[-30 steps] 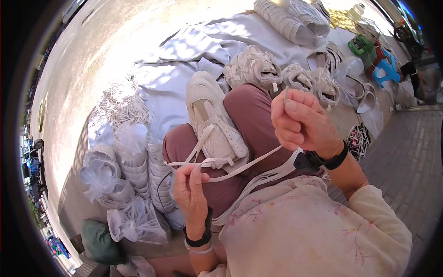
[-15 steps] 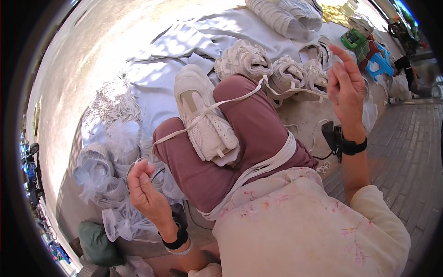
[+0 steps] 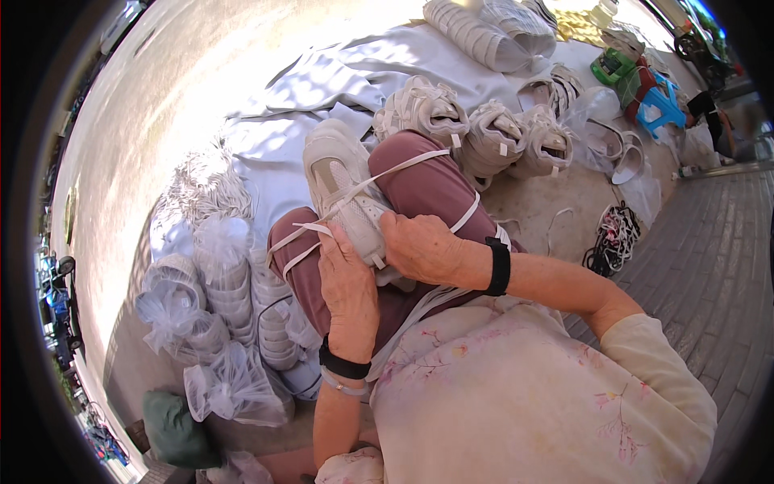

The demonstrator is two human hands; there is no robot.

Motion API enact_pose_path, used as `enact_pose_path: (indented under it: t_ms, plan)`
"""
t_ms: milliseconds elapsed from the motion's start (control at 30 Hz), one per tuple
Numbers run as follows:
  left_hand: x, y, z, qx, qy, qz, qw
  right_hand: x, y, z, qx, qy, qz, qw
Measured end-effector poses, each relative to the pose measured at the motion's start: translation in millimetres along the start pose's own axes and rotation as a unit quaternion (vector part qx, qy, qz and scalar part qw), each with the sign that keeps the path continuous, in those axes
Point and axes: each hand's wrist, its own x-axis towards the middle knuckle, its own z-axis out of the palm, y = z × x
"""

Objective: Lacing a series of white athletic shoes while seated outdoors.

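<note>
An off-white sneaker (image 3: 337,165) lies across my lap, its toe pointing away and its heel toward me. A flat white shoelace (image 3: 407,163) runs through its front, with one length over my right knee and the other over my left thigh. My left hand (image 3: 348,286) is closed at the sneaker's left side, pinching the lace between thumb and fingertips. At the opposite side, by the eyelets, my right hand (image 3: 427,248) is closed with its curled fingertips on the sneaker's edge. Whether lace is also between them is hidden.
Several similar sneakers (image 3: 493,137) stand beyond my right knee. Bagged shoe parts (image 3: 226,274) and a heap of white laces (image 3: 201,181) lie at left. More white laces (image 3: 427,302) cross my lap. A dark, mixed lace bundle (image 3: 613,238) lies at right.
Both hands, raised wide apart before, have come inward to the sneaker. The lace stretched toward my right hand has dropped over my right knee; my left hand now grips lace.
</note>
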Motion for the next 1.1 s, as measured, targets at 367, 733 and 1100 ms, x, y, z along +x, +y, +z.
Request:
enact_pose_path:
  t_ms: [367,733,1100]
  plan:
    - [-3.0,7.2,-0.5,0.008,0.007,0.016,1.0,7.3,11.7,-17.9,-0.037,0.003,-0.123,0.992]
    - [1.8,4.0,-31.7,-0.105,-0.084,-0.011,0.991,2.3,18.5,-35.9,0.158,-0.024,-0.01,0.987]
    - [7.4,-15.8,-83.0,-0.118,0.041,-0.116,0.985,18.8,33.2,-50.6,0.289,0.044,-0.055,0.955]
